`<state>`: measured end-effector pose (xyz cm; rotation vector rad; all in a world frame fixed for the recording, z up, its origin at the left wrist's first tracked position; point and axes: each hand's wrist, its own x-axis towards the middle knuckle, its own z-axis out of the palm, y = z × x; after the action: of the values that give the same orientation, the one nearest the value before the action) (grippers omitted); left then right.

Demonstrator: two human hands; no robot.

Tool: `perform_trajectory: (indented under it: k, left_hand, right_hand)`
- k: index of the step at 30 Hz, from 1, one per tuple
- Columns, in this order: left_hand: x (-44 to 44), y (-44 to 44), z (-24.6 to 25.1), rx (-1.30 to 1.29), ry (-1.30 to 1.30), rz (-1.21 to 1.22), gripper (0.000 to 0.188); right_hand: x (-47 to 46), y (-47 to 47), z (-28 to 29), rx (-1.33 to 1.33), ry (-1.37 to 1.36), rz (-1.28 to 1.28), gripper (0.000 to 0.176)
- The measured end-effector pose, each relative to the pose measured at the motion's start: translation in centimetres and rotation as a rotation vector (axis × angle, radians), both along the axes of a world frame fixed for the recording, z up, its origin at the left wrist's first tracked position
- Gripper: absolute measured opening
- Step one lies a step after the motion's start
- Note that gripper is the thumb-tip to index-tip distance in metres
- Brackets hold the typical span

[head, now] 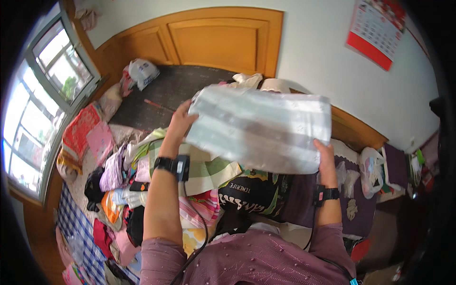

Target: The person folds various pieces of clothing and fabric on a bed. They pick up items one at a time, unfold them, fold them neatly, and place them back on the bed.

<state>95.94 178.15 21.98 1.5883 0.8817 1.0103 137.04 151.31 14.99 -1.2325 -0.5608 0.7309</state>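
Note:
Between my two hands a white cloth with grey stripes (263,124) is held up and spread, its middle slightly blurred. My left hand (181,119) grips its left edge, thumb in front. On the right, my right hand (325,155) pinches the lower right corner. Below the cloth lie a green-and-white checked cloth (203,171) and a black printed cloth (249,192) bearing writing. A pink striped cloth (199,210) lies close to my body. Whatever is directly behind the raised cloth is hidden.
A pile of mixed clothes (121,199) spreads to the left, near a window (46,96). Behind are a dark mat (149,99), a white plastic bag (142,73) and a wooden headboard (217,42). To the right, another plastic bag (371,172) stands on purple fabric (359,199). A calendar (376,34) hangs on the wall.

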Motion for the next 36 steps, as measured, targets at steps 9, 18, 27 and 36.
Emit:
perform_trajectory:
  k: [9,18,27,36]
  left_hand:
    - [-9.6,-4.4,-12.4,-0.494,0.174,-0.061,0.035]
    - [-19.3,-22.1,-18.9,-0.956,-0.188,0.5,0.028]
    - [-22.3,-32.7,-20.2,-0.996,-0.388,0.711,0.025]
    - [-29.9,-44.9,-21.2,-0.881,-0.635,0.883,0.024]
  right_hand:
    - [2.2,10.3,-12.3,-0.552,-0.978,-0.23,0.055]
    - [-15.2,17.8,-13.9,0.02,-1.127,0.418,0.035]
    - [-34.9,13.2,-17.4,0.061,-1.498,0.95,0.077]
    - [-36.2,21.6,-13.6,-0.067,-1.025,0.853,0.034]
